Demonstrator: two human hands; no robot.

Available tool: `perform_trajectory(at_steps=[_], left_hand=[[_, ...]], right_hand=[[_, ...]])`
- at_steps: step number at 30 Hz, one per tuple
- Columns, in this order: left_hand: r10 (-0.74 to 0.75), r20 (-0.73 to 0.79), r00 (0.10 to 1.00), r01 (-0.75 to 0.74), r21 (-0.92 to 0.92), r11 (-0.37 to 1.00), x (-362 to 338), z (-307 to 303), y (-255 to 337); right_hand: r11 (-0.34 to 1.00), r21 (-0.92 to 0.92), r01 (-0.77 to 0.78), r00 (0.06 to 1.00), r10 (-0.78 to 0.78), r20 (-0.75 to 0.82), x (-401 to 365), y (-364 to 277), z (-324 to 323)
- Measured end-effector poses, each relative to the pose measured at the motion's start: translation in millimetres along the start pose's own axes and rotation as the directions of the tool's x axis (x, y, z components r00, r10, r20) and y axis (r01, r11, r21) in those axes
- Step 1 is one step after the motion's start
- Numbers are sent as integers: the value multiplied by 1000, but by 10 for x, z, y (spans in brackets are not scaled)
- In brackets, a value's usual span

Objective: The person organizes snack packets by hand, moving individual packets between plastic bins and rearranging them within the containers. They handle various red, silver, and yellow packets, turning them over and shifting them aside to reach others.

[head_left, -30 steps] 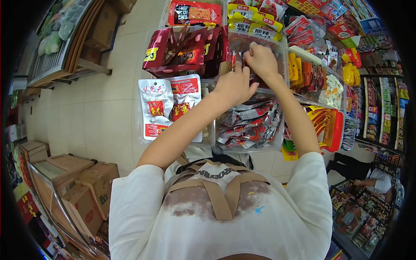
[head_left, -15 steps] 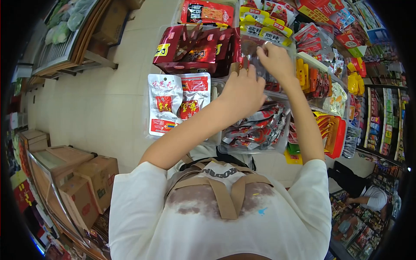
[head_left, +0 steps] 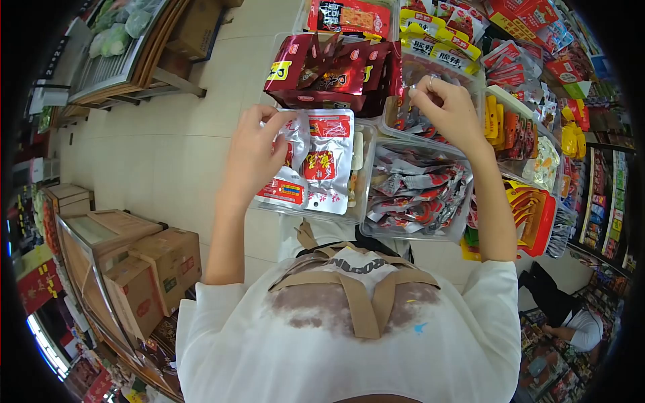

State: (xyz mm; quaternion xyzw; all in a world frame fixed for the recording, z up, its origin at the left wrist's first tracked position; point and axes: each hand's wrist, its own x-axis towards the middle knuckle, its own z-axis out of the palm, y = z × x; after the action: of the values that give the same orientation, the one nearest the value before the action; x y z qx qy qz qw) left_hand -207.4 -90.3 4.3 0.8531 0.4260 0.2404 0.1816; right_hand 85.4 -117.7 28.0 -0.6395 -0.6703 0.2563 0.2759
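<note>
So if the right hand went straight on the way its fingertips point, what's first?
The right hand would probably meet the dark red boxes; depth is unclear, so the packets below might come sooner.

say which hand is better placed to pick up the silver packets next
Likely the left hand: it reaches over the left one of the silver packets, hiding part of it. The right hand is farther away, over the clear bin.

Couple cardboard boxes [head_left: 163, 262] sitting lower left, bagged greens [head_left: 111, 41] on a rack [head_left: 101, 82] top left, pale tile floor [head_left: 171, 161] between. Over right, packed shelves [head_left: 608, 208] and a person [head_left: 556, 299] in a white top [head_left: 586, 329].
</note>
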Motion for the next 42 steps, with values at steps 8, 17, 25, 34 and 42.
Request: perform_trajectory(at_steps=[8,17,25,34,42], left_hand=[[-27,-52,998,29,39,999,59,89,-26],[-51,-4,999,46,-384,922,77,-297,-143],[59,-65,996,-88,-718,691,519,-422,777],[338,-393,855,-484,-373,791,925,220,1162],[291,24,956,-261,-377,889,325,842,1155]], right_hand=[[994,92,-65,998,66,-5,-195,43,-100],[990,126,-62,994,50,94,-406,-53,-195],[944,219,246,925,-296,239,-710,-867,-50],[941,-62,-333,932,319,-170,-680,-253,-452],[856,-459,-238,965,262,-13,-59,-26,-285]])
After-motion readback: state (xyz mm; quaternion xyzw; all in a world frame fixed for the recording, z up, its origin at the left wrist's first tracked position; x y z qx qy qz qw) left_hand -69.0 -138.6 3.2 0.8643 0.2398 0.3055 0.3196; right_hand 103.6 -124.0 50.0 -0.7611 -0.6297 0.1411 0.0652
